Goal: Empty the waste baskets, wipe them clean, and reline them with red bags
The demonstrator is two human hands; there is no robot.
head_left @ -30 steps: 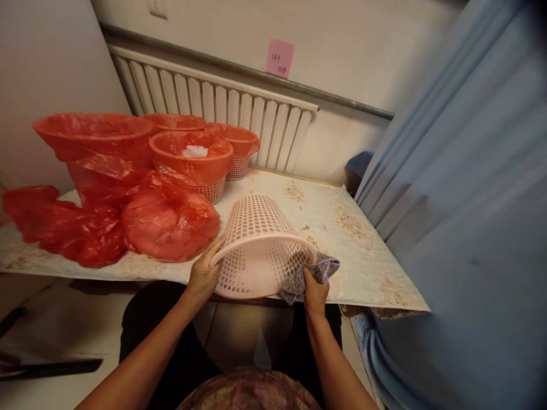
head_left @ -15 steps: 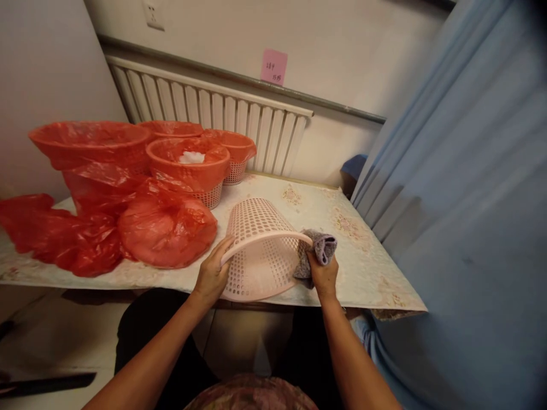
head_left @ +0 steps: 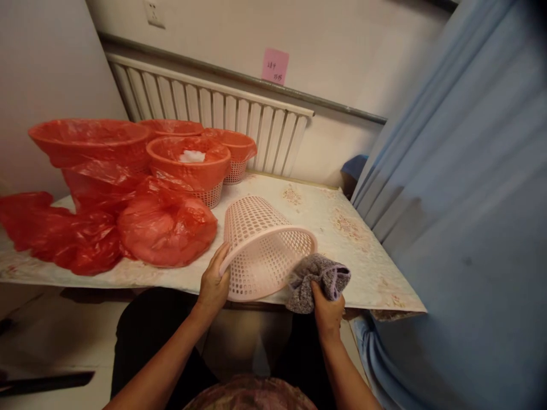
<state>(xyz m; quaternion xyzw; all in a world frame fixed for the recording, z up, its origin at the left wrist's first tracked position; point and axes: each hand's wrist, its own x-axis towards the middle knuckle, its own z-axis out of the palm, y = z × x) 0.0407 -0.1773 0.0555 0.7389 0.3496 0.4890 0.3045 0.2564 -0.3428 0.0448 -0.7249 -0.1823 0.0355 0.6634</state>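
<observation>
A pale pink perforated wastebasket [head_left: 252,222] lies on its side on the table, its mouth toward me. My left hand [head_left: 216,282] grips the left side of its rim, fingers on the outside. My right hand [head_left: 329,310] is closed around a bunched grey cloth [head_left: 314,282] with purple edging. The cloth is at the lower right of the basket's rim, in front of the table edge; whether it touches the rim I cannot tell.
Several wastebaskets lined with red bags, including one with white paper [head_left: 192,156], stand at the left. Loose red plastic bags [head_left: 166,233] lie before them on the floral tablecloth [head_left: 350,228]. A radiator [head_left: 213,105] is behind; a blue curtain [head_left: 461,228] hangs at the right.
My right hand and the cloth have come away from the right side of the rim, down toward me and slightly right. The basket has turned a little; my left hand stays on its rim.
</observation>
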